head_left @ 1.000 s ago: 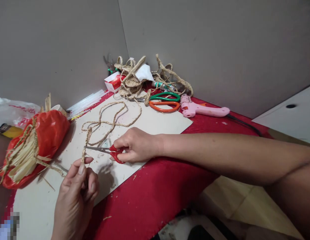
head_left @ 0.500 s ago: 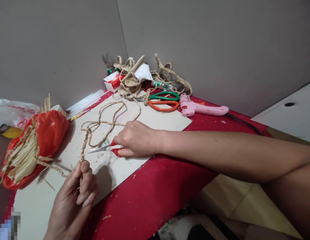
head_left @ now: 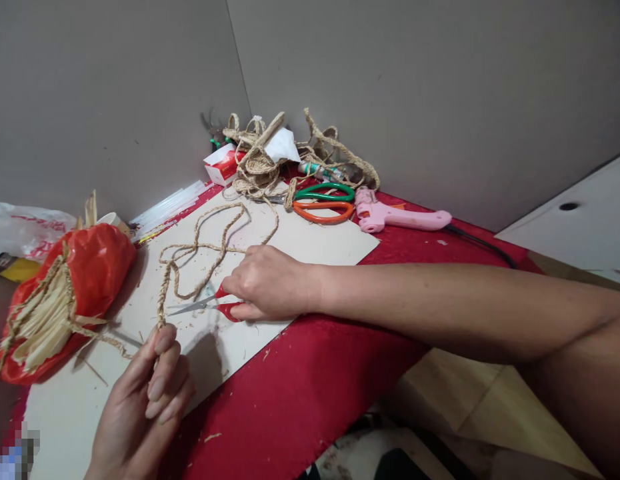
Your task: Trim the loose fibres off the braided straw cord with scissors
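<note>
My left hand pinches the end of a braided straw cord between thumb and fingers, and a short bit of it shows below the fingertips. From there the cord rises and loops loosely over the pale board. My right hand is closed on red-handled scissors. Their blades are slightly parted and point left, with the tips close to the cord just above my left fingers. Whether the tips touch the cord I cannot tell.
A red plastic bag with straw strips lies left. At the back are coiled braids, green-and-orange-handled scissors, a small red-and-white box and a pink glue gun with its cable. A pale board covers part of the red cloth.
The scissors and my right hand have shifted slightly left, bringing the blade tips nearer the cord. My left hand still pinches the cord. The whole view has shifted a little.
</note>
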`<state>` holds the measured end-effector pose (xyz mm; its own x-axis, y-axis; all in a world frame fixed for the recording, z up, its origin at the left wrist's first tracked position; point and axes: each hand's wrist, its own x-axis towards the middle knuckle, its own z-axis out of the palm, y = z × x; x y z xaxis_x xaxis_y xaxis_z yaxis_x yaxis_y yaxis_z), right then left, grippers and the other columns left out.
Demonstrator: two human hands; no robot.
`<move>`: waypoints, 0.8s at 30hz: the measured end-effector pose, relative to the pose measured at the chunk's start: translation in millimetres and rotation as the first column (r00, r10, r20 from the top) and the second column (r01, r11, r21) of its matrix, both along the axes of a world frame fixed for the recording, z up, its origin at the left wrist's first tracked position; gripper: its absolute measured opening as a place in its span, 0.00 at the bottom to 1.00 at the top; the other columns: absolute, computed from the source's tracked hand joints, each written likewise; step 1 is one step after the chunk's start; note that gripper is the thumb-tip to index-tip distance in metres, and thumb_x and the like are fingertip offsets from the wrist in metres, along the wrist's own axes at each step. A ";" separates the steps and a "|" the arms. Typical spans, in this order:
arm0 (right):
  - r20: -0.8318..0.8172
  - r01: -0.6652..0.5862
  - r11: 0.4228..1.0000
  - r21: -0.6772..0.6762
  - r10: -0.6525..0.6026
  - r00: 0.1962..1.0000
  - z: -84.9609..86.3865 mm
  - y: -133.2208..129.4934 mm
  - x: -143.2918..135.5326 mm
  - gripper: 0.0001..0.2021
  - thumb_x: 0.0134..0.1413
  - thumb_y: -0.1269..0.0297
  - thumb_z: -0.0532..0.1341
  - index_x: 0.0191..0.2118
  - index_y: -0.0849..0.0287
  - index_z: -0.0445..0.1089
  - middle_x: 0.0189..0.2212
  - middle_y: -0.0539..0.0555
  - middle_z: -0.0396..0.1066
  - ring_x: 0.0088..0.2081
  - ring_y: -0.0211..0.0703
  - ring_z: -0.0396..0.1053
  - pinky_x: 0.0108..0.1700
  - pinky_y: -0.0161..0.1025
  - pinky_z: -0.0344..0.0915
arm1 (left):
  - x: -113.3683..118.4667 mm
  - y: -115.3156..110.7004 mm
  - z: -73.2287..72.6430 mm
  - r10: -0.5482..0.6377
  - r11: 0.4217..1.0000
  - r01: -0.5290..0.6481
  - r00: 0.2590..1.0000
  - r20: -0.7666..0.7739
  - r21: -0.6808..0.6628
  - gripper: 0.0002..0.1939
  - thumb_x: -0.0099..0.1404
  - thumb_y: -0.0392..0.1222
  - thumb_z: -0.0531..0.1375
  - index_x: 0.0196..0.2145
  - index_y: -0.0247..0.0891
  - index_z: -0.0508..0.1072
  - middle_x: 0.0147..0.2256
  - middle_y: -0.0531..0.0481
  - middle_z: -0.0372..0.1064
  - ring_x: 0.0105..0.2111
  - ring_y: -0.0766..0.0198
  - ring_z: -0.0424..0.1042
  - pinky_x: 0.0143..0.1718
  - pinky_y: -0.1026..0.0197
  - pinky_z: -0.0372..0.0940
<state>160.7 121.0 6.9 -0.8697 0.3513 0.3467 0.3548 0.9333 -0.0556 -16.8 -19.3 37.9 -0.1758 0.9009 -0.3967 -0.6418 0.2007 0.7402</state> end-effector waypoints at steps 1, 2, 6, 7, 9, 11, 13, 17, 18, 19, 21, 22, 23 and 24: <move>-0.003 0.000 1.000 0.009 0.000 1.000 0.5 -0.4 0.1 0.17 0.58 0.53 0.54 0.34 0.63 0.70 0.28 0.56 0.75 0.32 0.44 0.71 0.33 0.40 0.52 | 0.2 -0.4 -0.1 -0.008 1.000 0.008 1.000 0.001 -0.010 0.04 0.60 0.31 0.61 0.28 0.33 0.70 0.14 0.59 0.58 0.11 0.77 0.55 0.11 0.74 0.55; -0.004 -0.001 1.000 0.018 0.001 1.000 0.8 -0.9 0.1 0.17 0.58 0.53 0.54 0.34 0.63 0.70 0.28 0.57 0.75 0.32 0.44 0.71 0.34 0.40 0.52 | 0.4 -0.8 -0.5 -0.020 1.000 0.020 1.000 0.002 -0.018 0.04 0.60 0.32 0.62 0.28 0.33 0.70 0.14 0.59 0.57 0.11 0.77 0.54 0.11 0.74 0.55; -0.007 0.000 0.999 0.046 0.000 1.000 1.9 -3.0 -0.7 0.17 0.57 0.52 0.55 0.35 0.62 0.71 0.28 0.57 0.75 0.32 0.46 0.72 0.35 0.42 0.53 | 2.0 -1.2 -3.3 -0.067 0.997 0.067 0.998 -0.002 -0.050 0.05 0.59 0.33 0.62 0.26 0.34 0.70 0.13 0.59 0.56 0.11 0.77 0.51 0.11 0.74 0.54; -0.005 -0.001 0.999 0.048 0.002 1.000 2.2 -3.4 -1.0 0.17 0.57 0.52 0.55 0.35 0.62 0.71 0.28 0.56 0.75 0.32 0.46 0.72 0.35 0.42 0.54 | 2.7 -0.8 -3.8 -0.080 0.995 0.079 0.997 -0.008 -0.057 0.06 0.59 0.33 0.62 0.25 0.34 0.70 0.13 0.59 0.55 0.11 0.77 0.50 0.11 0.74 0.54; 0.009 -0.011 0.999 0.040 0.010 1.000 2.7 -3.6 -1.1 0.17 0.57 0.52 0.55 0.35 0.62 0.71 0.28 0.56 0.75 0.32 0.46 0.72 0.35 0.41 0.53 | 4.0 0.7 -4.0 -0.099 0.993 0.096 0.995 -0.026 -0.075 0.07 0.60 0.35 0.62 0.25 0.35 0.70 0.12 0.59 0.54 0.11 0.77 0.47 0.10 0.73 0.52; 0.017 -0.025 0.999 0.023 0.025 1.000 3.0 -3.2 -0.9 0.16 0.58 0.53 0.55 0.34 0.61 0.72 0.27 0.56 0.75 0.32 0.45 0.72 0.33 0.40 0.52 | 5.6 2.8 -3.4 -0.108 0.990 0.099 0.991 -0.082 -0.102 0.06 0.60 0.38 0.63 0.26 0.35 0.71 0.13 0.59 0.55 0.11 0.77 0.46 0.10 0.74 0.51; 0.010 -0.025 1.000 0.004 0.025 1.000 3.1 -2.4 -0.5 0.16 0.58 0.53 0.54 0.34 0.61 0.72 0.27 0.55 0.75 0.31 0.44 0.71 0.31 0.39 0.50 | 7.3 4.9 -2.9 -0.092 0.992 0.074 0.977 -0.193 -0.101 0.07 0.59 0.42 0.63 0.30 0.36 0.72 0.18 0.55 0.63 0.11 0.78 0.48 0.11 0.73 0.50; 0.014 -0.002 0.999 -0.034 0.002 1.000 3.6 -1.8 0.1 0.17 0.58 0.52 0.54 0.33 0.60 0.72 0.27 0.55 0.76 0.30 0.43 0.71 0.28 0.38 0.46 | 10.1 6.9 -5.5 0.061 0.998 -0.062 0.857 -0.512 0.014 0.12 0.55 0.42 0.66 0.38 0.42 0.72 0.27 0.52 0.71 0.13 0.76 0.55 0.14 0.71 0.54; 0.017 -0.003 0.999 -0.037 0.003 1.000 3.7 -2.1 0.2 0.18 0.58 0.52 0.53 0.33 0.60 0.72 0.28 0.55 0.76 0.30 0.43 0.71 0.28 0.38 0.45 | 10.4 6.8 -6.8 0.103 0.995 -0.096 0.814 -0.571 0.043 0.13 0.54 0.41 0.67 0.38 0.42 0.73 0.27 0.53 0.71 0.14 0.75 0.56 0.15 0.70 0.56; 0.018 -0.008 0.999 -0.034 0.008 1.000 3.8 -2.5 0.4 0.18 0.58 0.51 0.53 0.33 0.61 0.72 0.28 0.55 0.76 0.30 0.43 0.71 0.28 0.38 0.46 | 10.6 6.5 -8.2 0.133 0.991 -0.120 0.777 -0.615 0.062 0.13 0.53 0.41 0.67 0.38 0.42 0.74 0.27 0.53 0.71 0.15 0.74 0.56 0.16 0.69 0.57; 0.012 -0.020 1.000 -0.013 0.020 1.000 3.4 -3.5 0.7 0.20 0.57 0.50 0.52 0.33 0.62 0.72 0.28 0.56 0.75 0.30 0.44 0.71 0.28 0.38 0.47 | 10.5 5.5 -10.7 0.148 0.988 -0.135 0.730 -0.667 0.071 0.11 0.54 0.42 0.67 0.36 0.40 0.75 0.27 0.53 0.71 0.16 0.74 0.56 0.16 0.68 0.58; 0.007 -0.025 1.000 0.002 0.025 1.000 3.1 -3.8 0.8 0.21 0.57 0.49 0.52 0.33 0.62 0.71 0.27 0.56 0.75 0.30 0.45 0.71 0.29 0.39 0.48 | 10.3 5.0 -11.6 0.137 0.990 -0.129 0.718 -0.682 0.062 0.10 0.55 0.43 0.66 0.35 0.39 0.75 0.27 0.53 0.70 0.16 0.74 0.56 0.16 0.68 0.57; 0.004 -0.026 1.000 0.014 0.026 1.000 2.8 -4.1 0.8 0.21 0.56 0.48 0.52 0.32 0.62 0.71 0.27 0.57 0.75 0.29 0.46 0.71 0.29 0.39 0.49 | 10.0 4.4 -12.2 0.121 0.991 -0.121 0.708 -0.695 0.050 0.09 0.55 0.44 0.66 0.34 0.39 0.75 0.27 0.53 0.69 0.16 0.74 0.56 0.16 0.68 0.56; 0.003 -0.022 0.999 0.023 0.022 1.000 2.6 -4.3 0.9 0.21 0.56 0.48 0.52 0.32 0.62 0.71 0.27 0.57 0.75 0.29 0.46 0.71 0.29 0.39 0.50 | 9.8 3.9 -12.5 0.105 0.993 -0.114 0.700 -0.706 0.034 0.09 0.56 0.45 0.66 0.33 0.39 0.75 0.27 0.54 0.68 0.17 0.74 0.55 0.16 0.68 0.56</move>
<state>161.5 116.7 9.5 -0.8780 0.3239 0.3524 0.3343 0.9419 -0.0328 -7.0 -15.5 25.4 -0.5053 0.8538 -0.1256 0.0491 0.1738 0.9836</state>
